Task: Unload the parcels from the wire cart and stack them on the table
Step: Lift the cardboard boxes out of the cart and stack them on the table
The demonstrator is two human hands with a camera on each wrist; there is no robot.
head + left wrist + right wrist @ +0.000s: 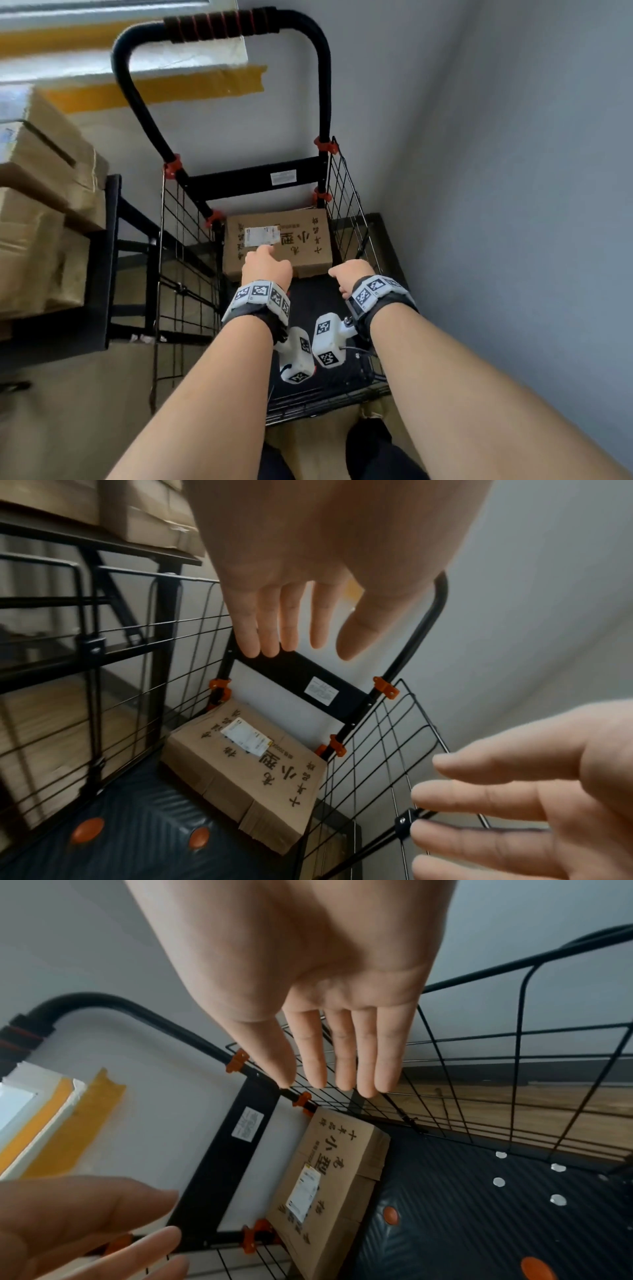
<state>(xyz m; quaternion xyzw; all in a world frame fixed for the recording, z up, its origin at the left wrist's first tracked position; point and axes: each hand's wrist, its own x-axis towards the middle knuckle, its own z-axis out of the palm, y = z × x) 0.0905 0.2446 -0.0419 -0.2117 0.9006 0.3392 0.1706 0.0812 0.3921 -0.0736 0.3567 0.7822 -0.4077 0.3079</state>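
Observation:
One brown cardboard parcel (301, 236) with black printed characters and a white label lies flat at the far end of the black wire cart (346, 192), against its back panel. The same parcel (246, 775) shows below the fingers in the left wrist view, and the parcel (329, 1180) likewise in the right wrist view. My left hand (265, 265) hovers over the parcel's near left part, fingers straight and empty. My right hand (349, 274) hangs above its near right corner, fingers also straight and empty. Neither hand touches the box in the wrist views.
Several cardboard boxes (44, 192) are stacked on a black-framed table (113, 219) to the cart's left. The cart's padded handle (219, 24) arches over the far end. A grey wall (513, 171) runs close along the right. The cart floor (143, 840) is dark ribbed plastic.

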